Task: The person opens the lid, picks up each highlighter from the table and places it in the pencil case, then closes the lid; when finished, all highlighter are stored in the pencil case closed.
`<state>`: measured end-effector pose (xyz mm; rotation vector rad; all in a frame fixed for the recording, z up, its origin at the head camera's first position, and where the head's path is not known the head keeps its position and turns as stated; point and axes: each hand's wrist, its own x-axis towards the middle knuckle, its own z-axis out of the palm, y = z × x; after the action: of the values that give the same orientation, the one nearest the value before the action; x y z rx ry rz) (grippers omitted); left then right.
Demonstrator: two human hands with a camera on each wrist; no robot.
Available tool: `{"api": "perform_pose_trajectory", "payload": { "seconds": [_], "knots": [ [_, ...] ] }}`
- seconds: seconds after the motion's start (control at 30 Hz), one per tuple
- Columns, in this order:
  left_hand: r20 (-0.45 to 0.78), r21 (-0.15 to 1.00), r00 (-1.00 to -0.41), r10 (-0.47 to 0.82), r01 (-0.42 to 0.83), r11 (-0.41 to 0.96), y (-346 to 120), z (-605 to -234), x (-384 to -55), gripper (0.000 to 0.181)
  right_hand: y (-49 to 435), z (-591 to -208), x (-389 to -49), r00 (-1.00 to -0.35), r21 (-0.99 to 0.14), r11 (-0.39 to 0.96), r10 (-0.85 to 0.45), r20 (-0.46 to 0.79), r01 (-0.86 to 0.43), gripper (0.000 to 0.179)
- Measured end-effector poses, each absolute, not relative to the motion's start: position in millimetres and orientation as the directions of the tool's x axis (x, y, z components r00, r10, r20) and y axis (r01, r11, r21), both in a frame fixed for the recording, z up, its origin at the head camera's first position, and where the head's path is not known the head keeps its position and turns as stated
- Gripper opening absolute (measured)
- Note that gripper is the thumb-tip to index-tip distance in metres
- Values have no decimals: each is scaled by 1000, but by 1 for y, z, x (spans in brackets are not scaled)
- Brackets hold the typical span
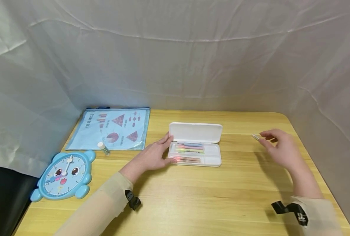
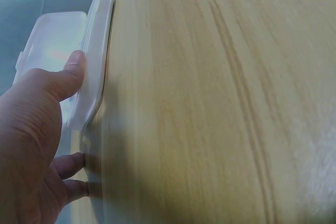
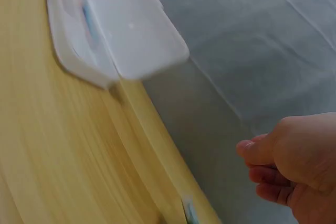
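A white pencil case (image 1: pixel 212 160) lies on the table with its lid (image 1: pixel 195 132) raised, pens and markers (image 1: pixel 189 148) in its compartments. My left hand (image 1: pixel 151 156) holds the case's left end, thumb at the front corner and fingers by the lid. In the left wrist view the thumb (image 2: pixel 76 69) lies against the case's wall. On the right, my right hand (image 1: pixel 282 149) hovers above the table with loosely bent fingers. Just beyond its fingertips is a small, pale, stick-like thing (image 1: pixel 255 137); the right wrist view has it (image 3: pixel 190 212) apart from the hand.
At the left lie a blue toy clock (image 1: pixel 64 175) and a light-blue document pouch (image 1: pixel 116 129) printed with charts. A small clear vial with a white cap (image 1: pixel 103 148) is at the pouch's front edge. Grey cloth (image 1: pixel 189 65) encloses the table's back and sides.
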<state>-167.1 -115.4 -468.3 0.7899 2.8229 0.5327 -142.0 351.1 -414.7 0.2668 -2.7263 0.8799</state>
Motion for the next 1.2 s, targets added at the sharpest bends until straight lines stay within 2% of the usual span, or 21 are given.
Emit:
{"api": "perform_pose_trajectory", "payload": {
  "seconds": [0.17, 0.43, 0.9, 1.2],
  "knots": [
    [-50, 383, -842, 537, 481, 789, -116, -470, -167, 105, 381, -429, -144, -970, -531, 829, -57, 236, -178, 25],
    [-51, 379, -845, 532, 477, 793, -115, -468, -166, 106, 405, -464, -146, -990, -522, 849, -11, 141, -84, 30],
    [-39, 378, -843, 537, 484, 789, -114, -469, -167, 105, 410, -483, -144, -976, -491, 869, 57, 212, -55, 14],
    [-42, 382, -847, 531, 477, 791, -116, -471, -167, 104, 391, -469, -141, -976, -531, 846, 67, 208, -54, 19]
  ]
}}
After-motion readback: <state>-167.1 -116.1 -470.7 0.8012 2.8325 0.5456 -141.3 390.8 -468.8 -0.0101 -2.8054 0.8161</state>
